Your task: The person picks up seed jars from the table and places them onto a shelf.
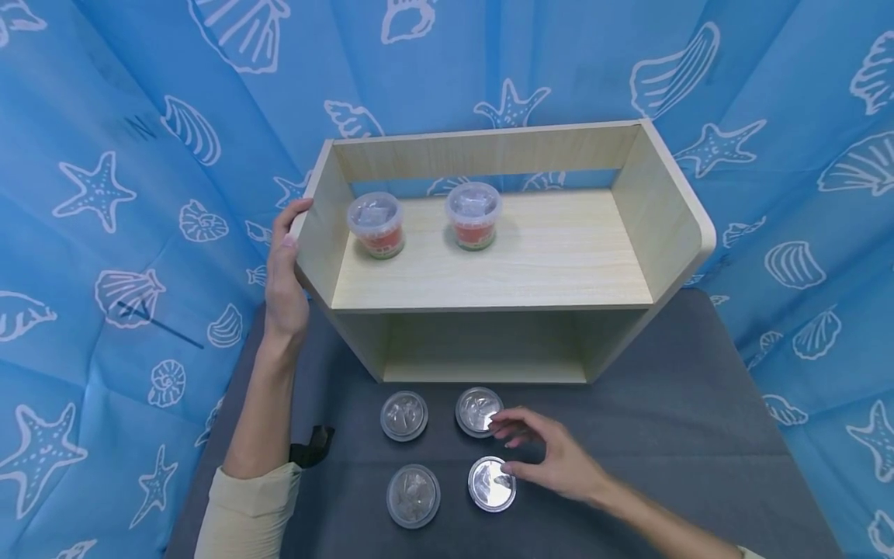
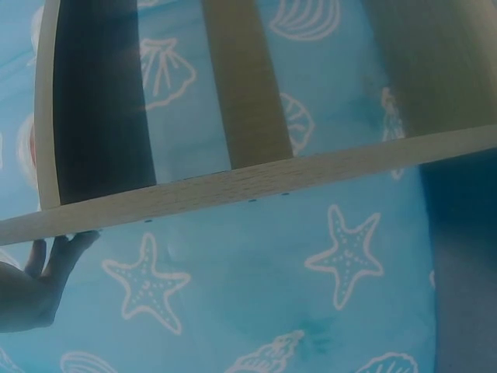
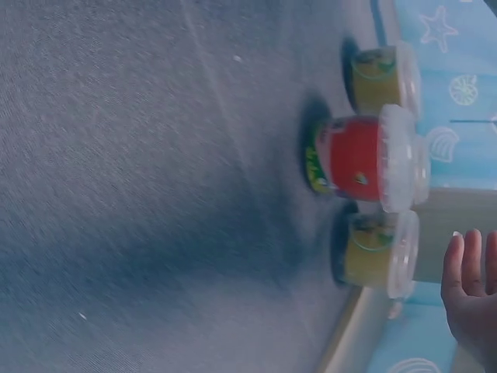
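Observation:
My left hand [image 1: 282, 287] touches the left side panel [image 1: 324, 233] of a pale wooden two-tier shelf, fingertips at its outer edge. In the left wrist view its fingers [image 2: 66, 252] meet the panel's edge from outside. My right hand [image 1: 552, 458] is over the table, fingers loosely bent and nothing held. Its index fingertip overlaps the back right lidded plastic cup [image 1: 476, 411], and its thumb reaches the rim of the front right cup [image 1: 492, 484]. The right wrist view shows a red cup [image 3: 357, 159] between two yellow cups, with the hand [image 3: 474, 303] beyond their lids.
Two clear-lidded cups with red bands, one at left [image 1: 375, 225] and one near the middle [image 1: 473, 216], stand on the upper shelf board [image 1: 573, 248]. Two more cups [image 1: 404, 415] [image 1: 414, 497] are left of the right hand on the dark tablecloth [image 1: 670, 435]. A blue seashell curtain [image 1: 140, 233] hangs behind.

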`<state>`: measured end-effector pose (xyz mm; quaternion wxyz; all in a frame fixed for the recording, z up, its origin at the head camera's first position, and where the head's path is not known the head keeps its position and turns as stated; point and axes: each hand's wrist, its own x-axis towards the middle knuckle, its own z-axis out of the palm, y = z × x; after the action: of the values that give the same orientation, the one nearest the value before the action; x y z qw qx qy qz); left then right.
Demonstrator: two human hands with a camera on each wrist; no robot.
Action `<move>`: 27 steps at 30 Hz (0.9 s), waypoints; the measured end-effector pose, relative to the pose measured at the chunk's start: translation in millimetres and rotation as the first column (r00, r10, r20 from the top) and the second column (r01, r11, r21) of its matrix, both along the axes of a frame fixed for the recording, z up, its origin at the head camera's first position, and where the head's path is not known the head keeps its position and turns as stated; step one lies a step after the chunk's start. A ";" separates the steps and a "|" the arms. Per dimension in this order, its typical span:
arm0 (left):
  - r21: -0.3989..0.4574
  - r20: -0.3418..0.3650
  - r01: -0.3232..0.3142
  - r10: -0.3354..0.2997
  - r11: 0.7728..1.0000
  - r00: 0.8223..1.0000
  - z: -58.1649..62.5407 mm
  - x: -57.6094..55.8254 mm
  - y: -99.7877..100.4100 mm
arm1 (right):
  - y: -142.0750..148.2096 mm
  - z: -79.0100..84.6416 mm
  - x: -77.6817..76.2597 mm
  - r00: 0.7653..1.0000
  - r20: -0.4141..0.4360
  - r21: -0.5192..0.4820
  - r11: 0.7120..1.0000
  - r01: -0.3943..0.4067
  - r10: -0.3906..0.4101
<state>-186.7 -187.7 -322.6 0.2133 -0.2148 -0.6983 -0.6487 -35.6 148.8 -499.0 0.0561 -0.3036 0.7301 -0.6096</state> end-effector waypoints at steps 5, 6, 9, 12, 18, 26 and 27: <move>0.005 -0.006 0.008 -0.008 1.000 1.000 0.2 -1.2 0.1 | -1.3 -11.9 4.5 1.000 0.016 0.009 1.000 0.005 -0.005; 0.008 -0.007 0.010 -0.010 1.000 1.000 0.2 -1.3 0.2 | -1.5 -14.0 5.5 1.000 0.023 0.009 1.000 0.006 -0.007; 0.010 -0.008 0.011 -0.011 1.000 1.000 0.2 -1.2 0.4 | -1.8 -20.5 7.9 0.999 0.035 0.009 1.000 0.007 -0.008; 0.012 -0.009 0.012 -0.012 1.000 1.000 0.3 -0.9 0.4 | -2.3 -25.4 10.1 0.999 0.054 0.012 1.000 0.008 -0.008; 0.010 -0.001 0.005 -0.005 1.000 1.000 0.2 -0.5 0.3 | -3.0 -35.2 12.8 1.000 -0.003 0.019 1.000 -0.013 0.013; 0.001 -0.002 -0.004 0.004 1.000 1.000 0.6 -0.2 0.8 | -3.6 -43.5 18.0 1.000 0.005 0.071 0.997 -0.022 0.022; 0.006 -0.002 -0.001 0.001 1.000 1.000 0.9 -0.4 1.0 | -3.4 -44.5 18.3 1.000 0.004 0.076 0.997 -0.024 0.024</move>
<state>-187.1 -186.7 -321.8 0.2151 -0.2146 -0.6963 -0.6503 -17.2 145.4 -543.5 0.0759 -0.3091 0.7491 -0.5809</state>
